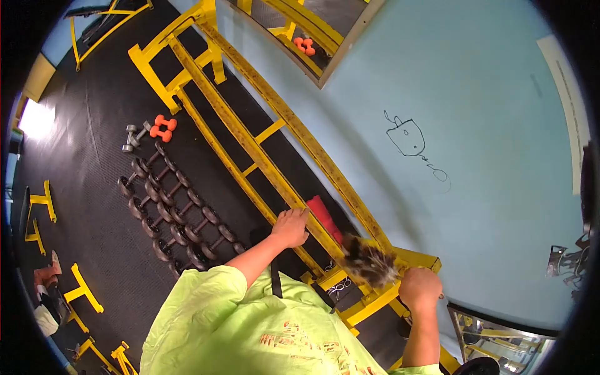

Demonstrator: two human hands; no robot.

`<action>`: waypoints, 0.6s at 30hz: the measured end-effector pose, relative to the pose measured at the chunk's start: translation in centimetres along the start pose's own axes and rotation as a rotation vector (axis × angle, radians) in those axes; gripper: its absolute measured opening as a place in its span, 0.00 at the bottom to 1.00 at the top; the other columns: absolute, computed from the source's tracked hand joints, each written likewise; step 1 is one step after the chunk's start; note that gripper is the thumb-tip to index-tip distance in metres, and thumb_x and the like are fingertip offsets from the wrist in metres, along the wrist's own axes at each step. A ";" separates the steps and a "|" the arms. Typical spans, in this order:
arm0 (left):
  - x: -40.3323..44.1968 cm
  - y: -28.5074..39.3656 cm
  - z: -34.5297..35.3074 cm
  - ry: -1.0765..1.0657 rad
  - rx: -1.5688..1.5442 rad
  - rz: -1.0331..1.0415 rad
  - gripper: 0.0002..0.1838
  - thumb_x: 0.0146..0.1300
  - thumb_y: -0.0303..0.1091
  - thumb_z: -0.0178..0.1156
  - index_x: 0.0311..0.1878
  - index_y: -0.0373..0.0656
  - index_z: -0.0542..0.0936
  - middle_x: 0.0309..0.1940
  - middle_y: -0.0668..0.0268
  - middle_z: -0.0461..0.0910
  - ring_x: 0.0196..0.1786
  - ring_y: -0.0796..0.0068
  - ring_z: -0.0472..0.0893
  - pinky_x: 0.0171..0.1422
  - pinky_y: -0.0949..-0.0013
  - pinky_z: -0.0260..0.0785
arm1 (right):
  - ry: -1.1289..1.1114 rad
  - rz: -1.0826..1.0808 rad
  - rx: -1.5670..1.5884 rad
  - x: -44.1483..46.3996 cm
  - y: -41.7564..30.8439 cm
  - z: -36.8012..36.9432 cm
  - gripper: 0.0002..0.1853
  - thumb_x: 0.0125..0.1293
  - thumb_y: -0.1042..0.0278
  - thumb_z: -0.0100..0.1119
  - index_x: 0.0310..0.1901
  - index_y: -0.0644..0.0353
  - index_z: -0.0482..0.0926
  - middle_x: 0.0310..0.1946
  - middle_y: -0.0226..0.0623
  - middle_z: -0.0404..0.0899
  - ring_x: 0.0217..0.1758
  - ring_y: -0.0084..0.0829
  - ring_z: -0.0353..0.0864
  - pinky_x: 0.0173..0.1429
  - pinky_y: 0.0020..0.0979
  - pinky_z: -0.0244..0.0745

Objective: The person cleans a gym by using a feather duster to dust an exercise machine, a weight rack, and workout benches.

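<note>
yel rack (pixel 253 147) w/ l hand (pixel 291 227) atop, duster (pixel 372 264) in r hand (pixel 420 289)

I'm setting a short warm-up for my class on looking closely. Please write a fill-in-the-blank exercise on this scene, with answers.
1. Of the left hand and the right hand, the one holding the feather duster is the ____ one.
2. The other hand rests on a metal rack coloured ____.
3. The black line drawing is on the pale blue ____.
4. The many dark weights on the floor are ____.

Missing words: right; yellow; wall; dumbbells.
</note>
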State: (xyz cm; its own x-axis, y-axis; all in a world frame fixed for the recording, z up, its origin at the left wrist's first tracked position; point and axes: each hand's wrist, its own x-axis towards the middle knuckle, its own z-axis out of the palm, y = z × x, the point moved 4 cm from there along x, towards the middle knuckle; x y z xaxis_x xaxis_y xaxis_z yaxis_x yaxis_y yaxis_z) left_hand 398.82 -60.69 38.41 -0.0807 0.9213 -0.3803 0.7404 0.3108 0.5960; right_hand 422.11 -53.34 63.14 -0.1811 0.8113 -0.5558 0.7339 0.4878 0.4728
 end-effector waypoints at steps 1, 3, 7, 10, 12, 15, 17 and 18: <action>0.4 -0.5 -0.4 -0.005 -0.013 -0.006 0.42 0.56 0.41 0.63 0.71 0.38 0.57 0.64 0.53 0.65 0.67 0.55 0.65 0.70 0.56 0.55 | -0.004 0.001 -0.010 0.4 -0.4 -0.6 0.11 0.57 0.66 0.51 0.30 0.57 0.84 0.30 0.44 0.84 0.36 0.45 0.85 0.39 0.44 0.79; 0.9 -0.7 -0.6 -0.005 -0.036 -0.010 0.42 0.56 0.41 0.63 0.71 0.38 0.57 0.64 0.52 0.65 0.67 0.55 0.65 0.70 0.56 0.55 | -0.025 -0.032 -0.021 1.2 -1.9 -1.8 0.11 0.57 0.66 0.51 0.28 0.57 0.84 0.30 0.46 0.84 0.35 0.47 0.84 0.39 0.45 0.79; 1.1 -1.2 -1.7 0.036 -0.106 -0.071 0.42 0.57 0.41 0.62 0.71 0.38 0.56 0.65 0.51 0.64 0.68 0.53 0.64 0.71 0.54 0.55 | 0.232 -0.218 0.203 3.3 -6.9 -4.4 0.09 0.54 0.69 0.53 0.30 0.55 0.84 0.28 0.46 0.83 0.31 0.46 0.84 0.38 0.42 0.79; 0.4 -2.4 -1.3 0.101 -0.219 -0.133 0.42 0.57 0.41 0.63 0.72 0.38 0.55 0.66 0.51 0.62 0.68 0.51 0.63 0.72 0.53 0.55 | 0.042 -0.193 0.002 3.8 -6.4 -4.6 0.10 0.55 0.70 0.52 0.34 0.55 0.84 0.28 0.46 0.83 0.32 0.47 0.84 0.38 0.42 0.79; -0.3 -3.3 -1.5 0.133 -0.258 -0.199 0.42 0.57 0.41 0.63 0.72 0.38 0.54 0.66 0.50 0.63 0.68 0.51 0.64 0.72 0.53 0.55 | 0.036 -0.223 -0.053 4.5 -6.6 -5.2 0.10 0.55 0.71 0.52 0.35 0.55 0.84 0.29 0.46 0.83 0.33 0.48 0.84 0.39 0.42 0.79; -1.4 -3.6 -1.7 0.128 -0.298 -0.225 0.43 0.56 0.40 0.64 0.71 0.37 0.55 0.65 0.50 0.64 0.68 0.51 0.64 0.72 0.54 0.56 | 0.079 -0.265 -0.065 5.8 -9.3 -7.3 0.10 0.55 0.70 0.52 0.35 0.57 0.84 0.30 0.47 0.83 0.34 0.48 0.84 0.39 0.44 0.79; -1.9 -4.0 -1.9 0.131 -0.305 -0.231 0.43 0.56 0.40 0.64 0.71 0.37 0.54 0.65 0.51 0.64 0.68 0.51 0.64 0.72 0.53 0.56 | 0.262 -0.349 0.075 6.5 -12.4 -9.6 0.11 0.56 0.69 0.50 0.34 0.59 0.84 0.31 0.47 0.84 0.36 0.47 0.85 0.40 0.46 0.79; -2.1 -4.3 -2.0 0.152 -0.307 -0.233 0.43 0.56 0.40 0.64 0.72 0.38 0.54 0.65 0.51 0.64 0.68 0.52 0.65 0.71 0.53 0.56 | 0.270 -0.360 0.072 7.0 -13.0 -10.1 0.11 0.56 0.69 0.50 0.34 0.59 0.84 0.31 0.47 0.84 0.36 0.47 0.85 0.40 0.46 0.79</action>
State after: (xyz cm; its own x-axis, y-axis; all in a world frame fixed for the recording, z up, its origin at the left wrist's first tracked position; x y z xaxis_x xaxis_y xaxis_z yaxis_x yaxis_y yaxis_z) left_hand 394.45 -63.47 38.00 -0.3373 0.8350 -0.4347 0.4592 0.5491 0.6983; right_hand 404.72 -50.75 59.97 -0.5904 0.6539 -0.4731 0.6347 0.7383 0.2283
